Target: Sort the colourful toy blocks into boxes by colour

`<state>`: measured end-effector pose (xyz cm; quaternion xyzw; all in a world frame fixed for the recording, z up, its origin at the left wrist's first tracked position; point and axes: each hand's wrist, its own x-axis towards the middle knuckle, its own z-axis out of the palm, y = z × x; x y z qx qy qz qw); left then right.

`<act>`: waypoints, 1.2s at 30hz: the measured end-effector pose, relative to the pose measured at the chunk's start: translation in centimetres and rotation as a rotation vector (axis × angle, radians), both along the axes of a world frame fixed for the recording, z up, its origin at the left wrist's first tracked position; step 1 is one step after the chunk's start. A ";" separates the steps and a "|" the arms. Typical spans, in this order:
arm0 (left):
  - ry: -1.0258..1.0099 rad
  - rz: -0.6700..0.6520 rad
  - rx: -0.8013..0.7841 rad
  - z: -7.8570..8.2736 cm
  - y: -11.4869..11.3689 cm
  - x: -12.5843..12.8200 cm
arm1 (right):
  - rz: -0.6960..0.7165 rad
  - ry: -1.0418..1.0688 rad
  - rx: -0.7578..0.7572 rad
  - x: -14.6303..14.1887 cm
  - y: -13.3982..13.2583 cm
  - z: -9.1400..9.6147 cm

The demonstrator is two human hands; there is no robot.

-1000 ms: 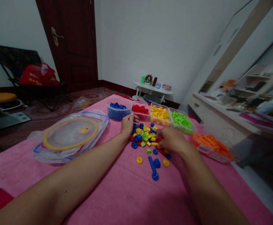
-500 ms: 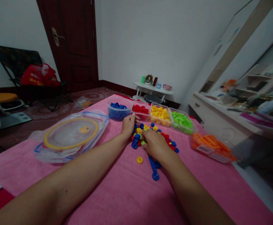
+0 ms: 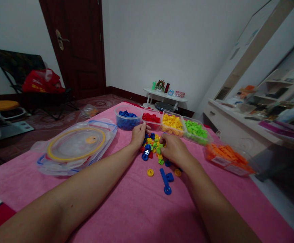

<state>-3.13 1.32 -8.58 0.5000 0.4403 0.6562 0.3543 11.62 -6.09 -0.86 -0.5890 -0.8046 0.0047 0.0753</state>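
A pile of small plastic building blocks (image 3: 156, 143) in blue, red, yellow and green lies on the pink cloth. My left hand (image 3: 138, 135) rests at the pile's left edge, fingers stretched out along its far side and partly hidden. On the pile's right side is my right hand (image 3: 175, 149), its fingers curled down among the blocks; their tips are hidden, so what they pinch does not show. Nearer me lie a yellow wheel (image 3: 150, 172), a blue notched bar with a ring end (image 3: 165, 182), a blue block (image 3: 170, 177) and another yellow wheel (image 3: 177, 172).
Behind the pile stand a round tub of blue blocks (image 3: 128, 123) and boxes of red (image 3: 151, 118), yellow (image 3: 172, 123) and green blocks (image 3: 195, 131). A box of orange blocks (image 3: 229, 158) sits at the right. Stacked lids (image 3: 76, 145) lie at the left.
My right hand has moved right and slightly back, uncovering more green and yellow blocks in the middle and the second yellow wheel. My left hand stays nearly still.
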 end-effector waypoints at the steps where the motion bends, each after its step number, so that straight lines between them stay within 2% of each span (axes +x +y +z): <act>1: 0.000 0.000 -0.001 0.0 0.0 0.0 | 0.002 -0.001 -0.006 0.0 0.1 -0.1; 6: 0.012 -0.011 0.002 -0.3 0.2 -0.1 | 0.087 -0.037 -0.063 -0.3 -0.1 -0.8; 12: 0.007 -0.019 -0.011 0.0 0.1 0.1 | 0.131 -0.044 -0.034 -0.8 -0.4 -1.1; 15: 0.007 -0.016 -0.013 0.1 0.0 0.2 | 0.138 0.028 -0.041 -0.6 -0.1 -1.2; 18: 0.012 -0.010 -0.012 0.1 0.0 0.2 | 0.125 0.186 -0.046 1.0 1.0 -1.0; 21: 0.025 -0.003 -0.011 0.1 0.0 0.1 | 0.031 0.354 -0.014 4.0 2.8 -0.6; 26: 0.054 -0.027 0.009 0.2 0.0 0.3 | -0.273 0.513 -0.097 9.6 7.2 0.9; 28: 0.048 -0.030 0.008 0.2 -0.1 0.3 | -0.402 0.444 0.021 11.2 9.1 2.0; 31: 0.047 -0.027 0.010 0.3 -0.1 0.3 | -0.457 0.322 0.280 12.3 11.2 3.8; 34: 0.061 -0.029 0.006 0.3 -0.1 0.3 | -0.402 0.263 0.433 11.6 11.3 4.8; 36: 0.068 -0.028 0.014 0.2 -0.1 0.3 | -0.309 0.296 0.406 10.0 10.1 4.6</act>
